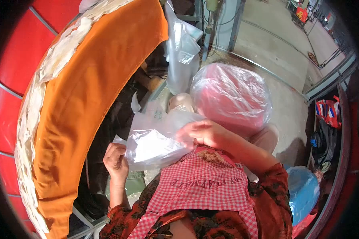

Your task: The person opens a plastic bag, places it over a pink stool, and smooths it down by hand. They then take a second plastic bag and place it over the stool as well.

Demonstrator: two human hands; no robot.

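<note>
A clear plastic bag (149, 145) is stretched across my lap, shiny and bright where the light falls on it. My left hand (116, 158) is closed on its left edge, thumb and fingers pinching the film. Over the bag's right end lies my right hand (201, 133), its fingers extended leftward, slightly smeared by motion and apparently not wrapped round anything. Just beyond the right hand stands a large clear bag with pink contents (231, 95). What is inside the bag on my lap, if anything, I cannot make out.
On the left, orange cloth (83, 95) edged with ragged white material covers a curved table. More clear plastic (182, 51) hangs behind the bag. A blue plastic bag (303, 191) sits at my right. A metal frame (335, 71) borders the concrete floor.
</note>
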